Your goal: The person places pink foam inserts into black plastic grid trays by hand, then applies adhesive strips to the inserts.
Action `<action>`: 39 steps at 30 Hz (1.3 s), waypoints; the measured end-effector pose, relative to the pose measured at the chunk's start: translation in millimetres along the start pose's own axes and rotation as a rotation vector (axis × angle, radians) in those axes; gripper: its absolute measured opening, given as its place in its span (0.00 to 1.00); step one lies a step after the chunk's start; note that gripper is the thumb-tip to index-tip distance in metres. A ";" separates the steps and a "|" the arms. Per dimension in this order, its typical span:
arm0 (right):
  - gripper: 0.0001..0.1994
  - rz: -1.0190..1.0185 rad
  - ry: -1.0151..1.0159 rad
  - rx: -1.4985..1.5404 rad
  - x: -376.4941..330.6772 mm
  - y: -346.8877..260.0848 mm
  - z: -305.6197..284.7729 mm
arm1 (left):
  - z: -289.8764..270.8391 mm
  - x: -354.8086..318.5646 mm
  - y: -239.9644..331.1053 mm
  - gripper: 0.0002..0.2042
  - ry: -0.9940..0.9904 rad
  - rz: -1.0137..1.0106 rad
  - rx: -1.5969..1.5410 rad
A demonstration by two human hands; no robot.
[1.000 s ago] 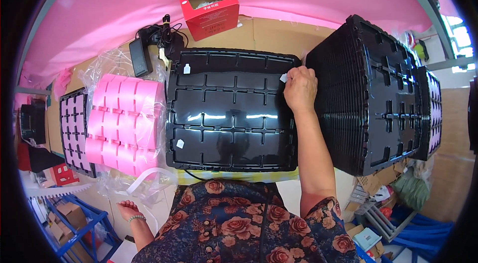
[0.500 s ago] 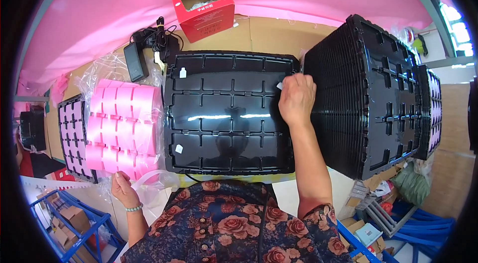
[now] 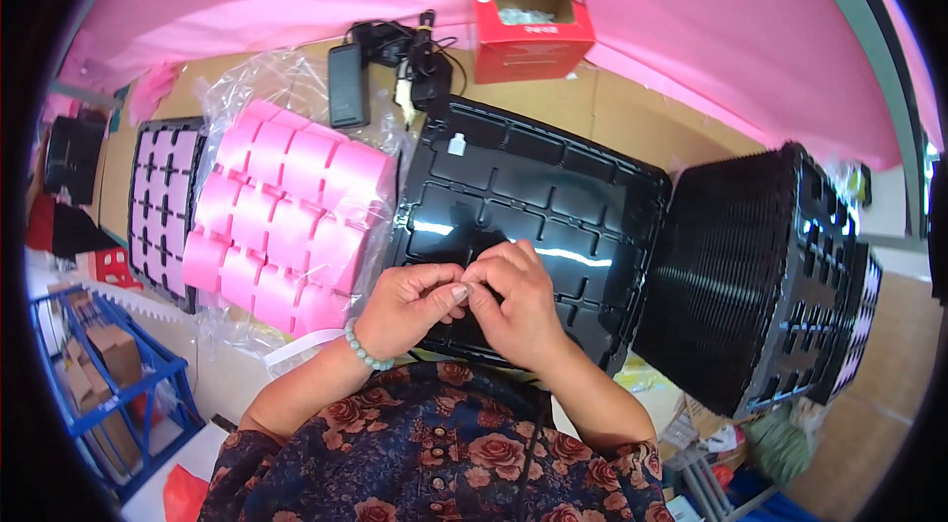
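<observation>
Head view: black tray [image 3: 533,196] flat at frame centre on worktop [image 3: 632,112]. Left hand [image 3: 410,305] and right hand [image 3: 518,300] pinched together over tray's near edge, fingertips touching; whatever is held, too small to tell. Likely risks: tiny piece dropped into tray recesses; elbow nudging pink rolls [image 3: 286,216] in loose plastic, centre left; tilted tray stack [image 3: 760,275] at right toppling if bumped. Small white piece [image 3: 456,144] lying loose near tray's far edge.

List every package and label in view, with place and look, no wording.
Red carton: far edge of the table, boxy, open top window.
Clear plastic bag: left of the black tray, holds pink rolls.
Small white label: on the tray's far left corner.
</observation>
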State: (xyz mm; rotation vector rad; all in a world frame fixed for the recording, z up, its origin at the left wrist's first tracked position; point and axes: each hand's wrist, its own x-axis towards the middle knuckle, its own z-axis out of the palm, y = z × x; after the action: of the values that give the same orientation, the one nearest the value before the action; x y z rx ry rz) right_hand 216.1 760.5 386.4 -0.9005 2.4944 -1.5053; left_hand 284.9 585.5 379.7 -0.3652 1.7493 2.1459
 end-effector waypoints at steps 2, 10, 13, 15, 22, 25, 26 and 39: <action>0.02 0.078 -0.141 0.271 24.1 21.5 4.2 | -13.1 0.4 -9.7 0.09 0.111 -0.083 -0.063; 0.03 -0.148 0.123 -0.468 129.9 93.4 46.0 | -44.7 -8.5 -18.9 0.09 0.227 -0.071 -0.270; 0.04 -0.162 0.034 -0.630 133.9 87.5 56.1 | -57.6 -16.3 -27.8 0.09 0.270 -0.071 -0.295; 0.04 -0.115 -0.062 -0.643 130.9 80.3 57.0 | -64.9 -20.5 -33.1 0.09 0.321 -0.080 -0.319; 0.08 -0.105 -0.054 -0.621 136.4 77.5 59.6 | -74.1 -25.7 -37.9 0.10 0.369 -0.057 -0.397; 0.08 -0.043 -0.096 -0.582 136.7 74.3 57.4 | -75.5 -25.0 -39.0 0.10 0.365 -0.038 -0.396; 0.08 -0.044 -0.098 -0.582 138.1 75.8 58.6 | -76.9 -24.6 -38.7 0.10 0.369 -0.038 -0.392; 0.07 -0.082 -0.027 -0.624 140.4 78.1 61.0 | -82.5 -13.9 -36.9 0.10 0.362 -0.035 -0.379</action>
State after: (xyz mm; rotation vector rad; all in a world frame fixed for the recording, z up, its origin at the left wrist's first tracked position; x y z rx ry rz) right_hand 89.0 665.4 320.6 -1.0877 2.9838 -0.7045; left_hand 311.5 509.9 335.7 -0.9248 1.4734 2.5047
